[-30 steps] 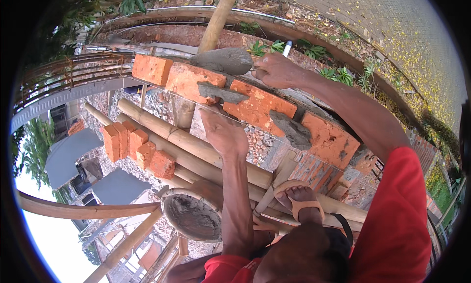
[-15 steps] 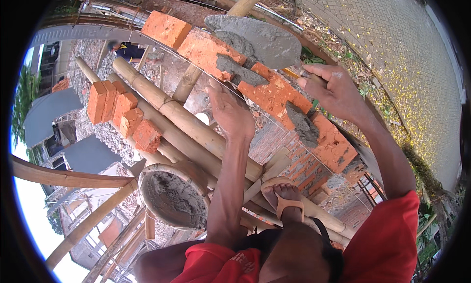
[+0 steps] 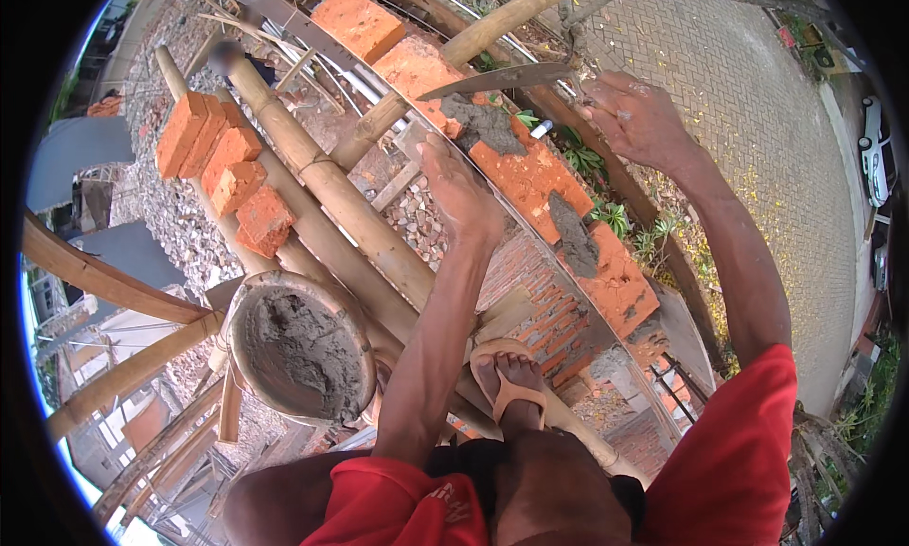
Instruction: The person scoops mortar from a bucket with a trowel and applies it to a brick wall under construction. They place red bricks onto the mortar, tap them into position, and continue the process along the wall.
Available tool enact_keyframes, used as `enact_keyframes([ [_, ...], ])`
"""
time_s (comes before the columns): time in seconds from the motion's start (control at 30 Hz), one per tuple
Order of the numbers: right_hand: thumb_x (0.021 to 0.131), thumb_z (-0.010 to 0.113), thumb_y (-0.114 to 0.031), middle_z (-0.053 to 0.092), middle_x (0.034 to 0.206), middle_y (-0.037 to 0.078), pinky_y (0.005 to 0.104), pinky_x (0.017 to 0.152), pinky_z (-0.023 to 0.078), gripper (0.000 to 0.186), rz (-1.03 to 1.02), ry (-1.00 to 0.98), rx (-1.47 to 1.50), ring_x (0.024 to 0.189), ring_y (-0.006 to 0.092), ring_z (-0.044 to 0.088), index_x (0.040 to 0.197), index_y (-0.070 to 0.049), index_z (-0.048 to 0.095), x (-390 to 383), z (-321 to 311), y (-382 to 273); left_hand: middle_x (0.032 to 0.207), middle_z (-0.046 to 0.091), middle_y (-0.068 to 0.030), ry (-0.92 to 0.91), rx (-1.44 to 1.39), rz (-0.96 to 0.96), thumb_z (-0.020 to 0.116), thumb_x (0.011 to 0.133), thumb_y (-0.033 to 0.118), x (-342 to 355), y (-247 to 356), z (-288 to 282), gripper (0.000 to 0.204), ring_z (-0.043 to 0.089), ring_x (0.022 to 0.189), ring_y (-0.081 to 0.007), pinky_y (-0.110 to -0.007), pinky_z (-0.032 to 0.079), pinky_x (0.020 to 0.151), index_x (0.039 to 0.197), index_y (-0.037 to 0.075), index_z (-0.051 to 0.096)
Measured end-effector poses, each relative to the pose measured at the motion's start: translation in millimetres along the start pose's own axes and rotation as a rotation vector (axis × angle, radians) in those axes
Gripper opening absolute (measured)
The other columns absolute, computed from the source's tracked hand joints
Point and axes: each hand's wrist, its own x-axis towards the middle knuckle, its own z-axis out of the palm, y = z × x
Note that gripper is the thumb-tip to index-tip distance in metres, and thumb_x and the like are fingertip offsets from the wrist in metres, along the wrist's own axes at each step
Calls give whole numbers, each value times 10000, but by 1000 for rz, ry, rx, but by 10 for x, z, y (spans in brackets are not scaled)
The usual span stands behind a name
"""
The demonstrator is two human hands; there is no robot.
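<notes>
A trowel [image 3: 497, 80], its blade turned nearly edge-on, reaches from my right hand [image 3: 639, 125], closed on its handle, across the orange brick course [image 3: 523, 175]. Grey mortar [image 3: 486, 122] lies on the bricks below the blade, with another patch [image 3: 571, 232] farther along the course. My left hand [image 3: 454, 191] is beside the wall's near side, fingers extended against its edge under the mortar, fingertips partly hard to make out. A bucket of mortar [image 3: 296, 352] stands left of my left forearm.
Loose bricks [image 3: 194, 134] rest on bamboo poles [image 3: 336, 224] beneath me, where my sandalled foot [image 3: 511, 390] stands. A wooden rail [image 3: 114, 271] runs at left. A partly hidden person [image 3: 256, 72] is below. A paved road [image 3: 786, 214] with parked cars [image 3: 876, 148] lies right.
The trowel blade has turned from face-up to nearly edge-on and extends over the mortar. My right hand has risen slightly. The whole view has shifted, moving the bucket leftward in frame.
</notes>
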Motion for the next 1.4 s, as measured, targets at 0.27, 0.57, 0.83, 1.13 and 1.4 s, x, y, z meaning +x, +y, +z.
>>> enact_keyframes([
  [0.27, 993, 706, -242, 719, 1262, 159, 469, 1070, 495, 310, -56, 104, 146, 1204, 372, 650, 1237, -54, 734, -193, -228, 497, 1768, 113, -116, -140, 66, -40, 243, 1125, 572, -195, 40, 9, 809, 173, 1614, -276, -444, 126, 1315, 1692, 36, 31],
  [0.57, 998, 707, -235, 708, 1283, 136, 472, 1126, 438, 338, -121, 87, 62, 1244, 348, 592, 1286, -57, 720, -11, 27, 622, 1753, 170, -143, -97, 153, -59, 246, 1125, 587, -220, -43, -31, 804, 206, 1603, -275, -427, 147, 1313, 1690, 34, 99],
  [0.83, 1021, 672, -267, 691, 1327, 100, 477, 1191, 387, 327, -246, 34, 29, 1281, 335, 577, 1308, -120, 726, -34, -280, 897, 1753, 171, -143, -139, 122, -56, 247, 1123, 594, -241, 29, -104, 811, 201, 1605, -273, -421, 142, 1313, 1688, 31, 106],
  [1.13, 1036, 657, -306, 685, 1342, 106, 471, 1151, 424, 335, -134, 59, 39, 1294, 334, 569, 1307, -121, 722, 72, -115, 675, 1773, 81, -144, -162, 180, 89, 248, 1109, 631, -255, -18, -34, 861, 122, 1627, -287, -418, 81, 1318, 1691, 30, 40],
  [1.4, 1064, 576, -255, 653, 896, 242, 518, 778, 509, 288, 90, -449, 215, 837, 439, 643, 1030, 12, 681, -243, -608, 41, 1783, -4, -132, -136, 179, 55, 264, 1110, 624, -255, 11, -64, 881, 43, 1639, -282, -431, 48, 1320, 1685, 23, -26],
])
